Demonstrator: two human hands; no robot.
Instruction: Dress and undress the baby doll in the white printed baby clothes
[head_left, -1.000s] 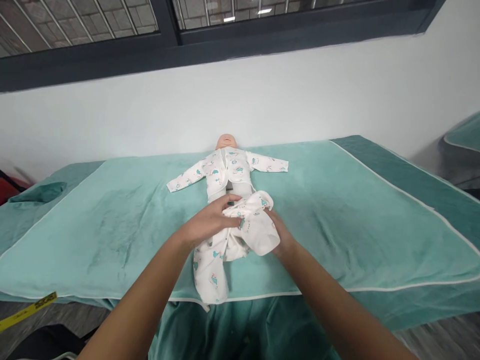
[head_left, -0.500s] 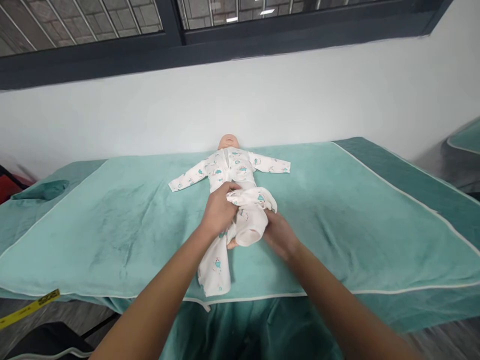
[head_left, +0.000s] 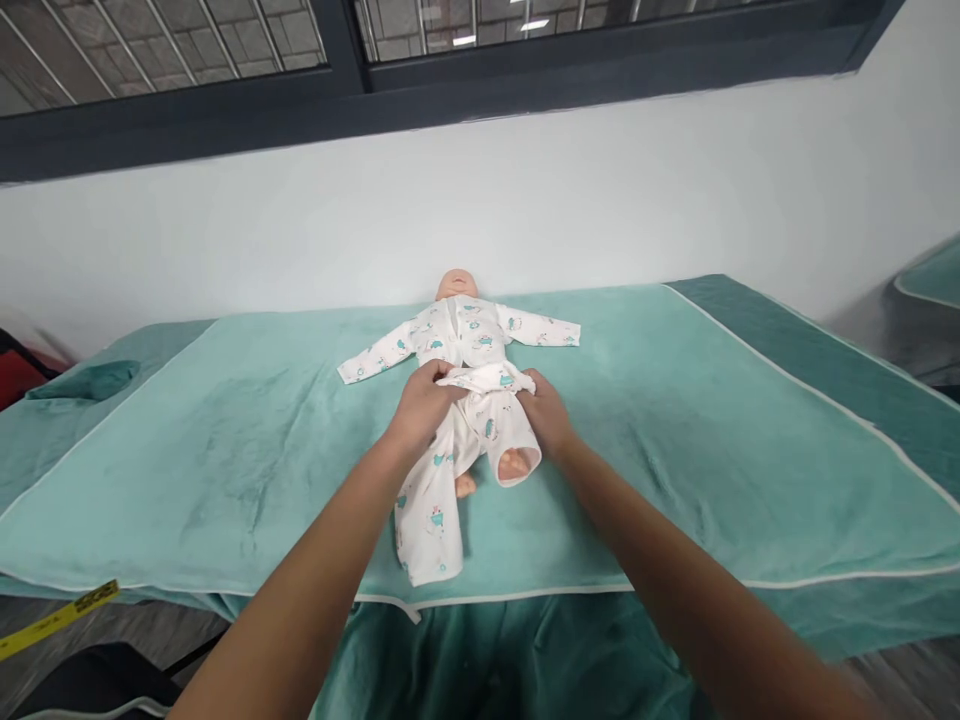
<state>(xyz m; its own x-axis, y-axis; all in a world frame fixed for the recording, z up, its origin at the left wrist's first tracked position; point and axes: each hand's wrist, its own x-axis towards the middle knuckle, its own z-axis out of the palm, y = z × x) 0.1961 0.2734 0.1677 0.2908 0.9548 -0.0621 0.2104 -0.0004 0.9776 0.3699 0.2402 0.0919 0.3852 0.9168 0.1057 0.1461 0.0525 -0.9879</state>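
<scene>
On its back lies a baby doll (head_left: 457,284), its head toward the wall, in a white printed top (head_left: 480,325) with both sleeves spread. My left hand (head_left: 426,405) pinches the waistband of matching baby pants (head_left: 491,425) at the left. At the right edge of the same waistband, my right hand (head_left: 547,412) is closed on the cloth. One doll foot (head_left: 514,463) shows inside the right leg opening. The other foot (head_left: 465,485) lies bare beside the left pant leg (head_left: 431,530), which stretches flat toward me.
A green plush cover (head_left: 300,470) with white piping spreads over the bed. Behind it rise a white wall (head_left: 600,200) and a dark window frame (head_left: 450,95). A yellow strap (head_left: 60,618) and a black item (head_left: 97,675) sit at lower left.
Both hands have drawn the waistband up and spread it wider across the doll. The right leg opening has turned, and a foot now shows inside it.
</scene>
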